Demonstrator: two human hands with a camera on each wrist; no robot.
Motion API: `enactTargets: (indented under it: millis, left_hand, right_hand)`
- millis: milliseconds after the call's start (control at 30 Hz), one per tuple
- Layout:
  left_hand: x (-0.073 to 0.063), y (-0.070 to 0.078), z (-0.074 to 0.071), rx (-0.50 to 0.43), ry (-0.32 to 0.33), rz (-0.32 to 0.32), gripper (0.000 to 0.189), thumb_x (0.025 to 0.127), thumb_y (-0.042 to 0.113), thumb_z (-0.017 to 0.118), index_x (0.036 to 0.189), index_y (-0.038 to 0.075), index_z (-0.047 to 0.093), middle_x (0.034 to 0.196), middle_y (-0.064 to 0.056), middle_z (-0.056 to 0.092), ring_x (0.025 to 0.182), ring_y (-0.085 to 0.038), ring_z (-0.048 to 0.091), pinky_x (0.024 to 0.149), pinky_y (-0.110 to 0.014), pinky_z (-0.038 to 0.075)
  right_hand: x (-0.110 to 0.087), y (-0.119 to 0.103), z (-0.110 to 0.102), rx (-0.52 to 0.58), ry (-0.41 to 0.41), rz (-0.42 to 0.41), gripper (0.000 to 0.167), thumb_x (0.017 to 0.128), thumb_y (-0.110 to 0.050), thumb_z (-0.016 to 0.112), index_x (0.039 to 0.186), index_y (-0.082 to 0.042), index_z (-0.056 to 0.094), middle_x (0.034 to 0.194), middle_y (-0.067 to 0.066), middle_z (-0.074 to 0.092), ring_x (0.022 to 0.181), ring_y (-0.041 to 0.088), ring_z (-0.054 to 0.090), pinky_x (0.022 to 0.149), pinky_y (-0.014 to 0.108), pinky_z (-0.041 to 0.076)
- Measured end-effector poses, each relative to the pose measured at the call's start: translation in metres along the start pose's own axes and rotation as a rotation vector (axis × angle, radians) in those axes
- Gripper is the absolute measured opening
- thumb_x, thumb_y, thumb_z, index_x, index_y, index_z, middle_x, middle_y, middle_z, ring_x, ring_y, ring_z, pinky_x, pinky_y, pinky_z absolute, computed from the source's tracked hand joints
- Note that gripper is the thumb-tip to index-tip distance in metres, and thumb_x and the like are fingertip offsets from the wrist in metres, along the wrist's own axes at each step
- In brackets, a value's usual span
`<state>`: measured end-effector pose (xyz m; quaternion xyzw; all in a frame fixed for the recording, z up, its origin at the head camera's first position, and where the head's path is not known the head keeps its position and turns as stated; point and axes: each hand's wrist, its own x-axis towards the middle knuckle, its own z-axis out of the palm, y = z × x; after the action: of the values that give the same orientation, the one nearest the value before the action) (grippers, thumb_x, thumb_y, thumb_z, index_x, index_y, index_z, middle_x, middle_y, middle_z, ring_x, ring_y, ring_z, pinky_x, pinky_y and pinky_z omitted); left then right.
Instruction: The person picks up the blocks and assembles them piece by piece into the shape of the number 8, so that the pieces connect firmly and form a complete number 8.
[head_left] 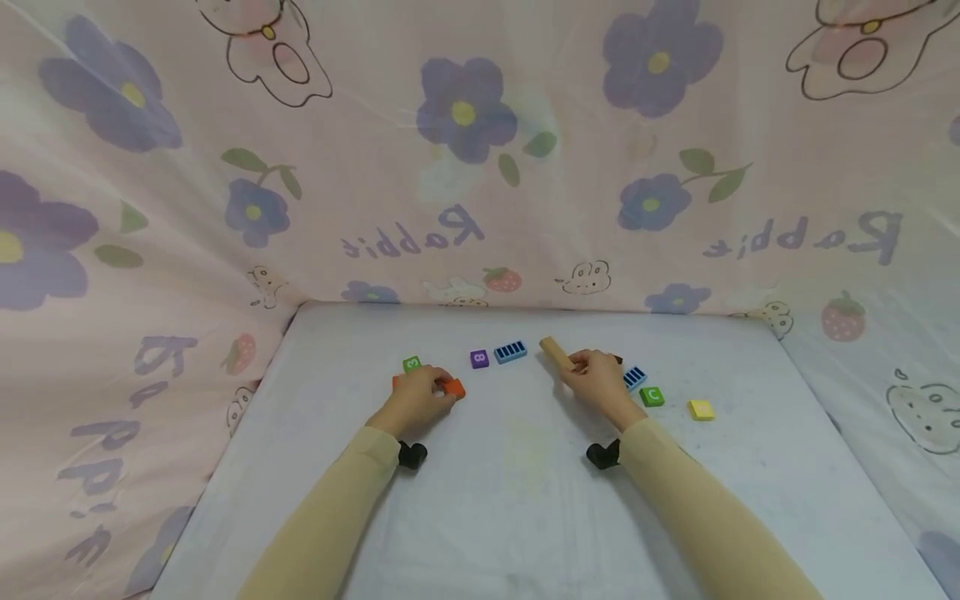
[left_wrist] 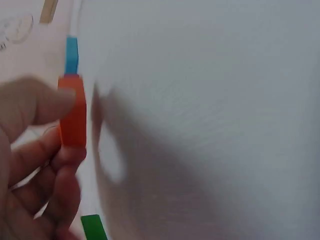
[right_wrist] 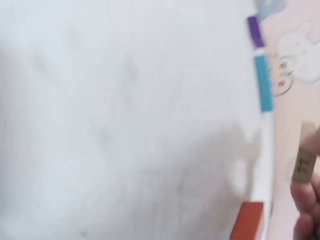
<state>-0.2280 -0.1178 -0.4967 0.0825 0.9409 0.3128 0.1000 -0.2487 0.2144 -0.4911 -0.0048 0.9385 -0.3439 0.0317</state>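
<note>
My left hand point(head_left: 417, 397) pinches an orange block point(left_wrist: 73, 112) between thumb and fingers. Its shadow falls on the white surface in the left wrist view. Another bit of orange shows at the left side of this hand in the head view, mostly hidden. Just behind sits a green tile marked 3 point(head_left: 412, 364). A pale wooden block point(head_left: 556, 353) is pinched in my right hand point(head_left: 597, 385), slanting up toward the back; dark marks show on its face in the right wrist view. Beside this hand lie a striped blue block point(head_left: 635, 378) and a dark brown piece point(head_left: 618, 360), both partly covered.
Between the hands, farther back, are a purple tile marked 8 point(head_left: 479, 359) and another striped blue block point(head_left: 511, 352). On the right lie a green tile marked C point(head_left: 652, 397) and a yellow tile point(head_left: 701, 410). Patterned cloth point(head_left: 540, 167) walls the white table point(head_left: 517, 517) at back and sides.
</note>
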Motion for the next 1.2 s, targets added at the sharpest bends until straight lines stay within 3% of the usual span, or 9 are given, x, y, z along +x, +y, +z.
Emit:
enactTargets:
  millis: [100, 200, 433, 600, 833, 1067, 1200]
  left_hand:
    - [-0.013, -0.001, 0.002, -0.088, -0.108, 0.018, 0.038, 0.089, 0.031, 0.07, 0.121, 0.013, 0.063, 0.096, 0.002, 0.06, 0.087, -0.017, 0.055, 0.079, -0.034, 0.047]
    - [-0.023, -0.002, 0.004, -0.107, -0.154, 0.046, 0.037, 0.089, 0.029, 0.069, 0.122, 0.012, 0.062, 0.09, 0.002, 0.059, 0.082, -0.017, 0.055, 0.075, -0.033, 0.047]
    - [-0.028, -0.004, 0.009, -0.107, -0.182, 0.07, 0.036, 0.09, 0.027, 0.069, 0.122, 0.013, 0.062, 0.088, 0.002, 0.058, 0.081, -0.017, 0.054, 0.073, -0.032, 0.046]
    - [-0.031, -0.01, 0.014, -0.15, -0.164, 0.065, 0.034, 0.089, 0.028, 0.071, 0.122, 0.019, 0.063, 0.092, 0.003, 0.058, 0.082, -0.018, 0.052, 0.071, -0.033, 0.045]
    - [-0.038, -0.015, 0.018, -0.312, -0.166, 0.012, 0.033, 0.088, 0.025, 0.073, 0.119, 0.023, 0.063, 0.094, -0.001, 0.058, 0.08, -0.02, 0.05, 0.066, -0.034, 0.041]
    - [-0.035, -0.015, 0.021, -0.307, -0.166, 0.02, 0.032, 0.087, 0.027, 0.074, 0.118, 0.027, 0.064, 0.096, 0.002, 0.058, 0.078, -0.019, 0.05, 0.064, -0.032, 0.04]
    - [-0.032, -0.016, 0.019, -0.293, -0.162, 0.03, 0.032, 0.087, 0.026, 0.073, 0.117, 0.026, 0.064, 0.096, 0.002, 0.059, 0.079, -0.02, 0.05, 0.065, -0.033, 0.04]
  right_hand:
    - [-0.01, -0.002, 0.0, 0.104, -0.094, -0.015, 0.037, 0.087, -0.025, 0.068, 0.118, -0.005, 0.063, 0.098, 0.008, 0.062, 0.086, 0.022, 0.055, 0.071, 0.034, 0.047]
    - [-0.02, -0.005, 0.001, 0.161, -0.178, -0.031, 0.035, 0.087, -0.025, 0.069, 0.118, -0.008, 0.063, 0.099, 0.006, 0.06, 0.087, 0.021, 0.054, 0.073, 0.033, 0.047]
    - [-0.035, 0.003, 0.011, 0.183, -0.282, -0.168, 0.027, 0.089, -0.021, 0.07, 0.113, -0.009, 0.066, 0.092, 0.0, 0.061, 0.084, 0.017, 0.056, 0.073, 0.031, 0.048]
    - [-0.038, 0.002, 0.02, 0.194, -0.374, -0.145, 0.027, 0.089, -0.026, 0.071, 0.113, -0.015, 0.066, 0.094, 0.0, 0.06, 0.087, 0.018, 0.055, 0.076, 0.033, 0.047]
    - [-0.038, 0.001, 0.031, 0.228, -0.399, -0.055, 0.028, 0.085, -0.034, 0.074, 0.11, -0.022, 0.067, 0.092, 0.001, 0.06, 0.087, 0.019, 0.052, 0.076, 0.035, 0.042]
    - [-0.039, -0.004, 0.039, 0.215, -0.373, -0.03, 0.027, 0.083, -0.033, 0.077, 0.107, -0.026, 0.067, 0.094, 0.002, 0.056, 0.088, 0.02, 0.048, 0.072, 0.036, 0.037]
    - [-0.034, -0.007, 0.043, 0.213, -0.359, -0.036, 0.026, 0.084, -0.036, 0.076, 0.108, -0.03, 0.067, 0.099, -0.002, 0.058, 0.093, 0.021, 0.049, 0.081, 0.038, 0.039]
